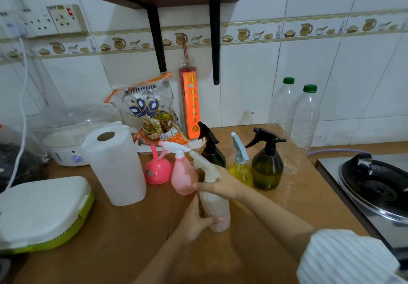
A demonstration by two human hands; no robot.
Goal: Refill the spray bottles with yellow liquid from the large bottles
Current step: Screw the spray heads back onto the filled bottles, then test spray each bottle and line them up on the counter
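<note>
White ribbed fabric of a sleeve fills the lower right corner, cut off by the frame edge. Both forearms reach from there onto the brown counter. At the middle, the left hand grips the lower body of a cream spray bottle, fingers curled round its base, thumb across the front. The right hand wraps the bottle's neck just under the cream trigger head; its fingertips are hidden behind the neck. The bottle stands tilted slightly left, and its cloudy wall hides any liquid level.

Just behind it stands a pink spray bottle, touching or nearly touching it; which, I cannot tell. A pink funnel sits upside down beside that. Farther back are a dark spray bottle, partly hidden by the cream trigger, a yellow spray bottle with a pale blue head, and a dark green spray bottle showing yellowish liquid low down. Two large clear bottles with green caps stand near the tiled wall, looking see-through with no liquid visible.

Left of the bottles stands a paper towel roll; a rice bag leans behind it. A white and green box lies at the left edge, and a stove is cropped at the right.
</note>
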